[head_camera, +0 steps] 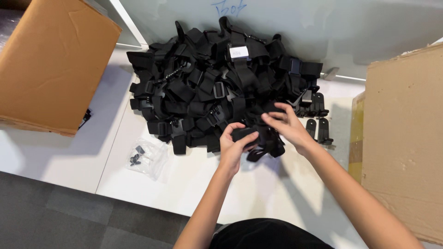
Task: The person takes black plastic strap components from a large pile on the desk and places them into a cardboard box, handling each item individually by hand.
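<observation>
From my seat I see my left hand (234, 144) just below the centre of the frame, fingers curled shut around one end of a black webbing strap with a plastic buckle (258, 138). My right hand (288, 125) sits just to the right and slightly higher, its thumb and fingers pinched down on the same strap from above, half closed rather than a full fist. The strap lies directly between the two hands, touching both, so neither is nearer; its long axis runs roughly left to right across the frame, tilting a little downward toward the right, where a loose loop hangs below my right palm. Which end carries the buckle I cannot tell; my fingers cover it.

Just beyond the hands, toward the top of the frame, lies the large heap of black webbing straps (217, 83), its near edge touching the held strap. To the right of the heap sit a few black plastic clips (318, 124). At lower left lies a clear plastic bag of small dark parts (146, 157), well apart, on the white table (152, 193). Brown cardboard boxes (50, 64) flank both sides.
</observation>
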